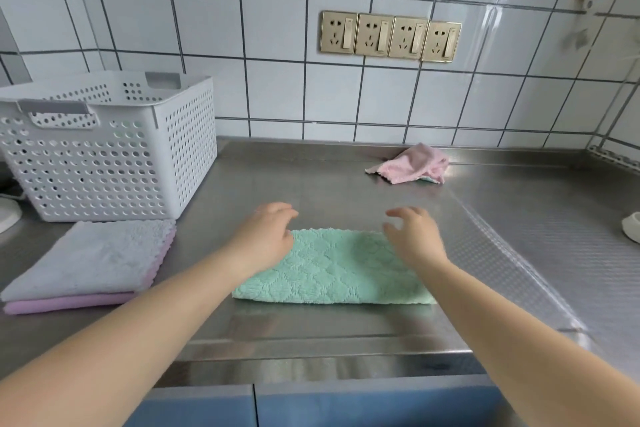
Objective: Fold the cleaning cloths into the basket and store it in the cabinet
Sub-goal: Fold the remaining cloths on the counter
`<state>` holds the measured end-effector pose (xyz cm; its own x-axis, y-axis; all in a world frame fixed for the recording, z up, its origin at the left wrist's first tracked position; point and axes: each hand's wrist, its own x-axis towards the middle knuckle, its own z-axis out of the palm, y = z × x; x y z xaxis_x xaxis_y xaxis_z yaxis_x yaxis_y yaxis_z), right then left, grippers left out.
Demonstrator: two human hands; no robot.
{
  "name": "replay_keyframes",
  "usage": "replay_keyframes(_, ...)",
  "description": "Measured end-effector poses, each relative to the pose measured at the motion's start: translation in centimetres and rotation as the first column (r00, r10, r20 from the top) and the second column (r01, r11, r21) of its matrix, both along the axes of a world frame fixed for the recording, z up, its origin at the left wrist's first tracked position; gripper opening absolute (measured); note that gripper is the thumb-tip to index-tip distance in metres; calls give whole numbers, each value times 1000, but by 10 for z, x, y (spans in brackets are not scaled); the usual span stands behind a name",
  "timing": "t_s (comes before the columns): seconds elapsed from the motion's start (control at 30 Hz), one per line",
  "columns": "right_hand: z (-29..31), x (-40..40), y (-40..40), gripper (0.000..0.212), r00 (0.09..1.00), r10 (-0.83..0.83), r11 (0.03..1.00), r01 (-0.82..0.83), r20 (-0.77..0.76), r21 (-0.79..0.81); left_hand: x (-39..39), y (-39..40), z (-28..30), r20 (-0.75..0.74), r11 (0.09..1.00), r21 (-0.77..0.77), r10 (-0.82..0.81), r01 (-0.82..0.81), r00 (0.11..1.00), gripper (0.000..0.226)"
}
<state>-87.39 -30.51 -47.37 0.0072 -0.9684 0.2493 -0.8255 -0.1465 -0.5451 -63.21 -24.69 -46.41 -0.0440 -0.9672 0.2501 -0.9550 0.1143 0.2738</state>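
Green folded cloth [332,270] under both hands, unlabelled.

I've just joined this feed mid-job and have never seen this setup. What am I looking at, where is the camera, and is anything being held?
There is no machine: one head-worn camera looks down at a person's bare arms. The left hand and right hand hover, fingers relaxed, over a folded mint-green textured cloth on the steel counter; neither grips anything. To the left, a folded pale-blue cloth lies on a lilac one, before a white perforated plastic basket. A crumpled pink cloth waits by the wall.
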Motion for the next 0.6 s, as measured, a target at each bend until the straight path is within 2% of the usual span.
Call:
replay_keyframes(0.07, -3, 32, 12, 36, 984, 151, 988, -153, -94, -10, -29, 1, -3, 12, 992, 85, -90, 88, 996, 50)
replay_keyframes(0.17, -17, 67, 28, 36, 921, 275, 961, -251, -275, 120, -54, 0, -19, 63, 979, 177, -118, 106, 991, 52)
replay_keyframes(0.3, -33, 67, 36, 44, 900, 274, 956, -218, -338, 195, -51, 3, -37, 174, 979, 199, -68, 32, 983, 52)
replay_keyframes(0.4, -32, 52, 39, 54, 863, 267, 957, -187, -430, 220, -43, 6, -38, 206, 976, 220, -39, -7, 978, 56)
replay_keyframes(0.6, -28, 14, 39, 70, 840, 215, 964, -101, -498, 245, -18, 12, -36, 234, 955, 286, 8, -77, 972, 70)
